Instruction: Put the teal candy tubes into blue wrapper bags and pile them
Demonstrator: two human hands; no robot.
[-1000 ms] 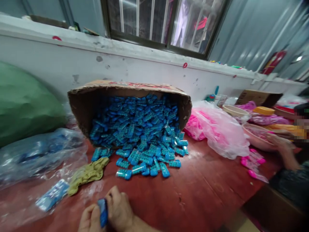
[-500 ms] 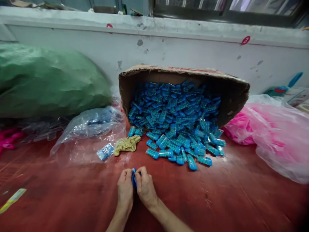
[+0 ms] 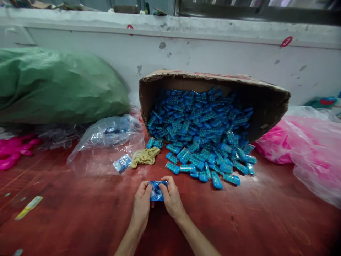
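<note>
Between my two hands is a small blue printed plastic packet (image 3: pixel 157 191), its face turned up toward me. My left hand (image 3: pixel 142 199) pinches its left edge between thumb and fingers. On the other side, my right hand (image 3: pixel 172 197) grips the right edge, with the thumb lying over the front. Beyond my hands lie a crumpled yellow-green cloth (image 3: pixel 145 157) and another blue and white packet (image 3: pixel 122 163). Many small clear containers with blue caps and blue beads (image 3: pixel 197 156) spill toward me from a cardboard box (image 3: pixel 271 106) lying on its side.
The red tabletop (image 3: pixel 93 217) runs up to a white wall. A clear plastic bag (image 3: pixel 106 142) and a big green sack (image 3: pixel 61 85) are at left, with pink pieces (image 3: pixel 16 151) below. Pink material in a plastic bag (image 3: pixel 317 145) lies right. A yellow-handled cutter (image 3: pixel 28 208) rests front left.
The blue packet was narrow and edge-on between my pinched fingers; now it is spread flat and faces me, with my hands further apart. The whole view has shifted slightly.
</note>
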